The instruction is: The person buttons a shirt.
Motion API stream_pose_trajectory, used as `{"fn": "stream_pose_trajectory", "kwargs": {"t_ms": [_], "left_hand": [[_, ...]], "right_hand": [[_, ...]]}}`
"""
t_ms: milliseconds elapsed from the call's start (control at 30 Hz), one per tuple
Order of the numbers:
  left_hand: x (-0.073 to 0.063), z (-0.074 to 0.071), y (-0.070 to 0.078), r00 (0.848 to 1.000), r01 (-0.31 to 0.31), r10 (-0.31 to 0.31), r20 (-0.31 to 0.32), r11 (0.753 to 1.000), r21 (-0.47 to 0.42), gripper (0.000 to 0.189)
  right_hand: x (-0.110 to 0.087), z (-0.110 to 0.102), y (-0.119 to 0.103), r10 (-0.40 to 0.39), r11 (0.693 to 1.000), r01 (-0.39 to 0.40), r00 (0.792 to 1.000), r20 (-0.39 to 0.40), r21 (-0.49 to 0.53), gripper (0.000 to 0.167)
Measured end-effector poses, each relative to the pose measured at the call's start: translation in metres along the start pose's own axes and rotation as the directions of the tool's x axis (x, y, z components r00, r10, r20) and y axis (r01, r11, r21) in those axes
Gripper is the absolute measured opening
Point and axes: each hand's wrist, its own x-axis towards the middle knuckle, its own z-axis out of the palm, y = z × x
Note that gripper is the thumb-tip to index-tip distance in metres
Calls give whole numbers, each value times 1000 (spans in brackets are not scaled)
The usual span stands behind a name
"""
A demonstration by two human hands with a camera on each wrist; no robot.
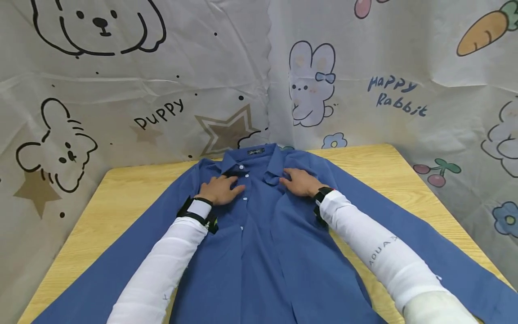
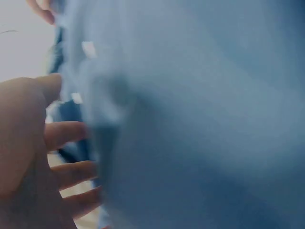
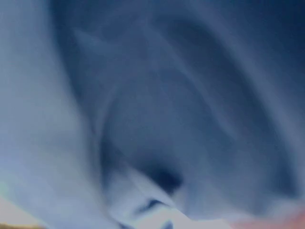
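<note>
A blue long-sleeved button-up shirt [image 1: 259, 270] lies front up, its collar [image 1: 275, 164] at the far edge of the table and its sleeves spread to both sides. My left hand [image 1: 220, 190] rests on the chest beside the white buttons, thumb toward the placket. In the left wrist view, that hand's fingers [image 2: 71, 174] are spread and loosely bent against the cloth. Just below the right collar point, my right hand [image 1: 301, 182] touches the shirt with its fingertips. Blue folds fill most of the right wrist view and hide the right fingers.
The shirt covers much of a light wooden table [image 1: 364, 168]. Behind it hangs a pale printed cloth [image 1: 243, 58] with cartoon animals. White sleeves and dark wrist straps [image 1: 323, 198] cover both forearms, which reach across the shirt.
</note>
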Motion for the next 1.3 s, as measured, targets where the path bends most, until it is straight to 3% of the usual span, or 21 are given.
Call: {"fn": "stream_pose_trajectory", "kwargs": {"t_ms": [167,333,433,500,567,667,733,800,900,1000,1133,1200,1267,1300], "left_hand": [[-22,-19,1,991,-102,105,-89,994,27,50],[-50,-23,7,952,-235,251,-174,966,109,26],[-62,-21,17,921,-357,370,-117,926,123,8],[-67,-17,26,915,-396,402,-31,912,110,10],[-71,-12,34,932,-362,356,69,925,113,20],[-71,-1,39,964,-228,197,181,958,172,35],[-67,7,35,966,-189,148,212,964,188,39],[-62,14,28,962,-196,160,221,969,153,38],[-57,18,17,955,-242,221,195,967,86,34],[-54,19,16,963,-214,199,180,974,71,35],[-49,19,21,973,-169,151,172,981,97,40],[-47,18,23,972,-178,160,173,980,93,35],[-46,18,23,966,-200,183,184,977,79,31],[-46,17,22,962,-212,197,191,975,65,29]], "right_hand": [[-18,-15,-10,-59,996,63,996,-73,55,44],[-38,-9,-24,-256,966,251,963,-90,-62,21],[-47,-2,-35,-331,937,325,943,-23,-129,13],[-53,3,-43,-312,930,318,948,66,-181,16],[-57,10,-51,-262,927,293,953,153,-236,23],[-61,18,-58,-160,918,231,959,233,-322,30],[-61,22,-59,-119,920,199,963,243,-338,28],[-63,25,-59,-110,920,190,965,239,-343,24],[-62,28,-65,-166,920,234,959,228,-315,18],[-61,31,-75,-252,919,303,944,215,-251,13],[-58,37,-92,-385,901,420,889,247,-108,15],[-57,41,-99,-441,885,464,861,255,-34,16],[-56,47,-104,-456,885,463,847,273,41,18],[-57,49,-106,-443,895,440,851,283,78,19]]}}
